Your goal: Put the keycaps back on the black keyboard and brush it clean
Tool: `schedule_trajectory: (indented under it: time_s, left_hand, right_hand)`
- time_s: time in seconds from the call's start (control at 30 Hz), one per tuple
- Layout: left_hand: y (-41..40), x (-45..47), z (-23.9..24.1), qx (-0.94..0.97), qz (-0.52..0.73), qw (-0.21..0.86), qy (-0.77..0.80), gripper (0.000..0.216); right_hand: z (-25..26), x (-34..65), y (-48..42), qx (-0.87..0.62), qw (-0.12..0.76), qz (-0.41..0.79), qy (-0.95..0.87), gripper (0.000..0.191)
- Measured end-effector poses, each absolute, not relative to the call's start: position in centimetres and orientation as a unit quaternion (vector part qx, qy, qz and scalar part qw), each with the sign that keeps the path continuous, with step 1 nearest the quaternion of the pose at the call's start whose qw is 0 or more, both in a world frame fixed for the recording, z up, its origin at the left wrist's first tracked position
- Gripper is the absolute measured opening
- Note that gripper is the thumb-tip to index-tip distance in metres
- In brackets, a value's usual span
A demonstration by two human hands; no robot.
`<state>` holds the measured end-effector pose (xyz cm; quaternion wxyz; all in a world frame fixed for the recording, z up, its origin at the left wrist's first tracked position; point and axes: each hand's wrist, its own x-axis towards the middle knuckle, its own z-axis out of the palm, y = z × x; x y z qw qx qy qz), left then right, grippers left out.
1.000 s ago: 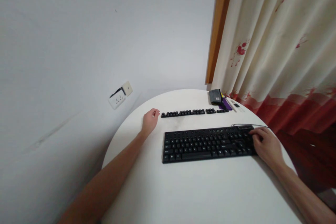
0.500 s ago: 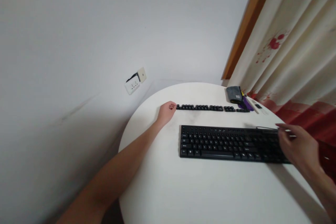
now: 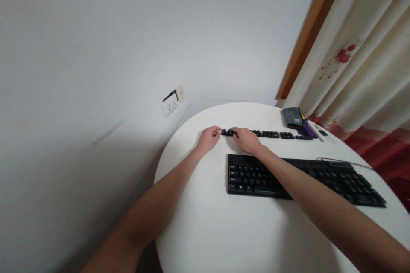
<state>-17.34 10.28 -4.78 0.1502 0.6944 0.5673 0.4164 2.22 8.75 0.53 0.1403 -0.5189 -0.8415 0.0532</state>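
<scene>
A black keyboard (image 3: 320, 177) lies across the round white table (image 3: 224, 230). Behind it runs a row of loose black keycaps (image 3: 272, 134). My left hand (image 3: 209, 137) rests curled at the row's left end, its fingertips touching the first keycaps. My right hand (image 3: 246, 140) has reached across the keyboard and lies curled over the keycaps just right of the left hand, fingertips pinched at them. Whether either hand has a keycap lifted is hidden by the fingers.
A grey pouch (image 3: 292, 117), a purple item (image 3: 308, 129) and a white stick-like object (image 3: 318, 133) lie at the table's far right by the curtain (image 3: 365, 72). A wall socket (image 3: 171, 102) with a plug is on the wall at left. A thin cable (image 3: 339, 161) runs behind the keyboard.
My right hand left the keyboard's right end and swung left across it to the keycap row beside my left hand. The view shifted slightly left.
</scene>
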Motion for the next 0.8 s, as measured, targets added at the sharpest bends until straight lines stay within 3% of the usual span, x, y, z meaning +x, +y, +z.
schedule_trajectory:
  time_s: [0.17, 0.43, 0.8]
  left_hand:
    - [10.3, -17.7, -4.9, 0.749, 0.344, 0.107, 0.556, 0.029]
    - [10.7, -18.1, -5.2, 0.750, 0.344, 0.071, 0.561, 0.017]
    - [8.5, -17.5, -3.0, 0.764, 0.286, 0.130, 0.564, 0.013]
  right_hand:
    - [-0.6, 1.5, 9.8, -0.511, 0.091, 0.023, -0.854, 0.046]
    - [-0.3, 0.3, 10.2, -0.493, 0.053, 0.017, -0.868, 0.035]
    - [-0.6, 0.2, 9.6, -0.448, 0.133, 0.048, -0.883, 0.017]
